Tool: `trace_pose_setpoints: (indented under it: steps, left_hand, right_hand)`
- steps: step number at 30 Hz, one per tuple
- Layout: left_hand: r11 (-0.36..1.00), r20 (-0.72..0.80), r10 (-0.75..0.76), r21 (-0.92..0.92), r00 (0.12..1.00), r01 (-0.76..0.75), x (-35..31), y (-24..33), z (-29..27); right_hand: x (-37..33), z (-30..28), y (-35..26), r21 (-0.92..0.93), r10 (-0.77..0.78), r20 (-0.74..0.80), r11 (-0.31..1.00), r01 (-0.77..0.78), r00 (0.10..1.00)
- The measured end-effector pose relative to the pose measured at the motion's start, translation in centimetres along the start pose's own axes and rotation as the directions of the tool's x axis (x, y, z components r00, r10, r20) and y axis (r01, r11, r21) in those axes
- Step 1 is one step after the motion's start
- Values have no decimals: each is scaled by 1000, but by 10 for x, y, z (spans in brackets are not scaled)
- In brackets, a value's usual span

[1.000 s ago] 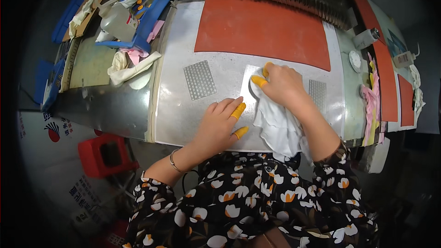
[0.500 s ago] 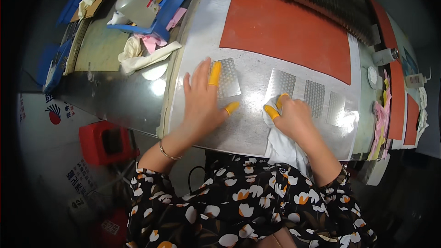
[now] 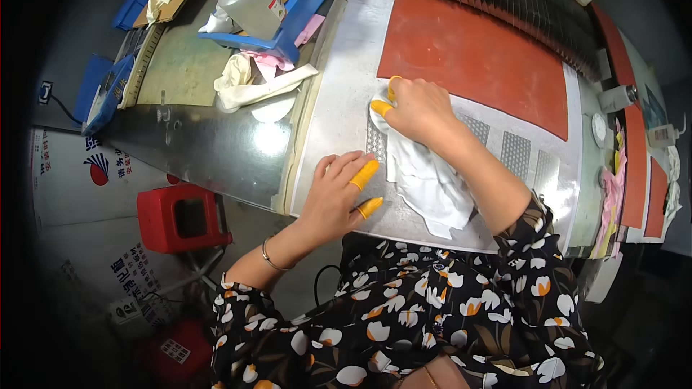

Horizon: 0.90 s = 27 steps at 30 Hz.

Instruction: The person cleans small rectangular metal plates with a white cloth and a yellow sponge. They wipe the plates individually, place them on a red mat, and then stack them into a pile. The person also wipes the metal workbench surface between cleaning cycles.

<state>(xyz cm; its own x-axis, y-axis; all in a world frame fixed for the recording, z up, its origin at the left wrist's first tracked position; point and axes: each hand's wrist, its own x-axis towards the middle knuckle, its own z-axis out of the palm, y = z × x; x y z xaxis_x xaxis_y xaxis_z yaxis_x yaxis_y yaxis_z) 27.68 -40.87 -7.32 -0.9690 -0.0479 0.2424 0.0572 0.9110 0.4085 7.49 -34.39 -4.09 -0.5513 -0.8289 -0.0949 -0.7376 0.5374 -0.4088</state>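
Observation:
My right hand (image 3: 424, 109), yellow finger cots on its thumb and index finger, grips a bunched white cloth (image 3: 425, 184). It presses the cloth over a perforated metal sheet (image 3: 375, 138), whose left part shows beside the cloth. Fingers stretched and slightly apart, my left hand (image 3: 335, 191) rests at the near left corner of that sheet; it also wears two yellow cots. I cannot tell whether its fingertips touch the sheet. To the right lie more dotted sheets: one partly behind my right forearm, a grey sheet (image 3: 515, 155) and a paler sheet (image 3: 546, 171).
Beyond the sheets lies a red-brown mat (image 3: 476, 57), with a rack of upright dark plates (image 3: 497, 7) behind it. At left, a blue tray (image 3: 292, 39) holds a clear plastic bottle (image 3: 252, 3), near loose pale gloves (image 3: 270, 88). A white bottle (image 3: 618, 99) stands at right; a red stool (image 3: 176, 220) is lower left.
My right hand has carried the cloth leftward and away from me onto the leftmost sheet. My left hand has drawn back from that sheet's middle to its near corner. The view has shifted slightly.

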Motion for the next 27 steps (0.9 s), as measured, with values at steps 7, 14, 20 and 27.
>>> trace_pose_setpoints:
  steps: [7, 14, 20, 27]
  left_hand:
    - [999, -36, -41, 34, 999, 42, -7, 1, 5]
    - [982, -243, -136, -159, 961, 99, -11, -6, -1]
    - [932, -287, -215, -346, 933, 108, 56, 20, -12]
    - [910, 145, 359, -275, 922, -311, 171, 150, 77]
  right_hand:
    - [-11, 24, -13, -59, -17, -9, 998, 17, 1000]
    - [-58, 24, -20, 63, -86, 114, 995, 79, 990]
    - [-125, -1, 14, 223, -251, 397, 959, 173, 883]
    - [-281, -53, 147, 823, -39, 85, 566, -48, 996]
